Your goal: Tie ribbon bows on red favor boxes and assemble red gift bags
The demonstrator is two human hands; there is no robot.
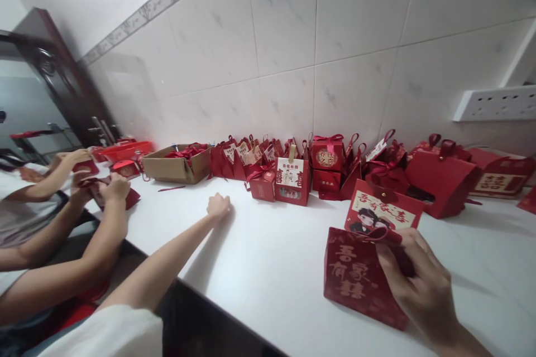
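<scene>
My right hand (422, 284) grips a dark red gift box (360, 279) by the ribbon handle at its top. Gold Chinese characters cover the side of this box that faces me. Just behind it stands another red box with a cartoon couple (368, 209) on its front. My left hand (218, 206) is curled into a fist on the white table, away from the boxes, and no object shows in it. A red box with a double-happiness label (292, 178) is among the things nearest to it.
A row of red gift boxes (329, 164) lines the tiled wall. Left of them are a cardboard box (178, 170) of red ribbons and a red plastic basket (128, 150). Co-workers' hands (115, 189) handle red boxes at the left. A socket strip (498, 103) is on the wall.
</scene>
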